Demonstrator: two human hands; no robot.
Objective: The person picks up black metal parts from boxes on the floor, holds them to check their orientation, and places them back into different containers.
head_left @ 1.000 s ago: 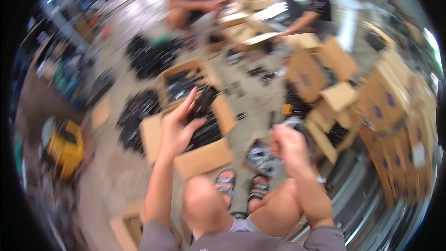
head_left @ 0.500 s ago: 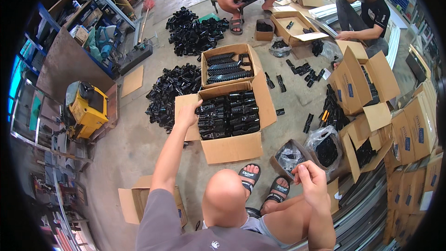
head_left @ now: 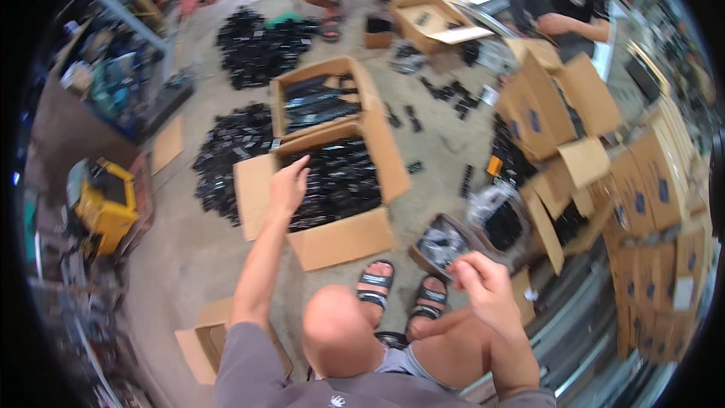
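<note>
Reaching farther than half a second ago, the left hand (head_left: 289,185) now lies spread, gripping nothing, on the black parts (head_left: 340,181) in the near cardboard box (head_left: 343,240). Right hand (head_left: 481,283), fingers loosely curled, pinches the clear bag (head_left: 442,244) of parts near the sandalled feet.

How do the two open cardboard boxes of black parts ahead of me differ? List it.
The nearer cardboard box is larger, and the left hand reaches into it. The farther cardboard box is smaller, untouched, its black parts lying in looser rows. Both are open, brown, on the floor.
</note>
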